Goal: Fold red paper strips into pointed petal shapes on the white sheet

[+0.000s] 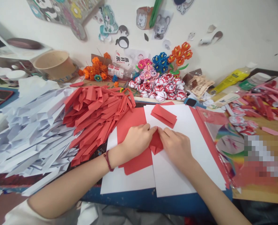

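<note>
Both my hands meet over a small folded piece of red paper (156, 144), whose lower end comes to a point. My left hand (140, 139) pinches its upper left edge, and my right hand (175, 145) pinches the upper right side close by. Beneath them lie white sheets (188, 125) and red sheets (131, 122). Just above my fingertips, a folded red strip (163, 116) rests on the white paper. A heap of folded red paper pieces (94, 115) sits to the left of my left hand. My fingers hide part of the paper I hold.
Folded white paper pieces (36, 128) pile up at far left. Behind stand a round tub (56, 65), red-and-white paper flowers (164, 86) and orange flowers (180, 56). A yellow bottle (232, 78) leans at the right, beside red and pink paper strips (267, 100). A blue watch (191, 102) lies behind the sheets.
</note>
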The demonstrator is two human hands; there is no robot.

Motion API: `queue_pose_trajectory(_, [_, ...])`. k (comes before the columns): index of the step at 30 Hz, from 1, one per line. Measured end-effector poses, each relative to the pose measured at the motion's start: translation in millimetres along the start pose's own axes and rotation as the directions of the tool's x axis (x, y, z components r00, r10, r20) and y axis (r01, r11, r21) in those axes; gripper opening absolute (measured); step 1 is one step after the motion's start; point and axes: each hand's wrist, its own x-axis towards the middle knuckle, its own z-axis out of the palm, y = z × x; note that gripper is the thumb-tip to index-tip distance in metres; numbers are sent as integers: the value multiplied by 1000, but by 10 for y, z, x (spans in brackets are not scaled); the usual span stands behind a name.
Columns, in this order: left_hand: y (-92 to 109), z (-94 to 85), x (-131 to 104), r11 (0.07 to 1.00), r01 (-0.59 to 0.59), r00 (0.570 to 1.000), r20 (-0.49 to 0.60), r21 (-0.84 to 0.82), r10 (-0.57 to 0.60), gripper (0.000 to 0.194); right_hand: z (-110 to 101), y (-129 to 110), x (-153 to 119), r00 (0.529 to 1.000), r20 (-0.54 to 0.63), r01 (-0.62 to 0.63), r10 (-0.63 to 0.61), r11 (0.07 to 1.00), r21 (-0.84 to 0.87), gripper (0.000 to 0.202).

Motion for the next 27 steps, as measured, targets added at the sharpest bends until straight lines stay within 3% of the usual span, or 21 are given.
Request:
queue_pose_trajectory(7, [2,8,-7,1000,2,1000,-4,5,-2,32,30,36,-4,994,74,-86,77,988,127,31])
queue_pose_trajectory(12, [-1,-4,-6,1000,-1,1000,5,15,1,34,16,85,5,996,89,-40,25,984,176,31])
queue_pose_trajectory(19, [3,11,6,1000,11,1000,14,10,-11,31,-20,167,-52,994,91,-82,62,969,231,29])
queue_pose_trajectory(27, [2,20,3,1000,8,1000,-13,14,-7,31,-52,191,-37,998,67,-20,6,977,212,27])
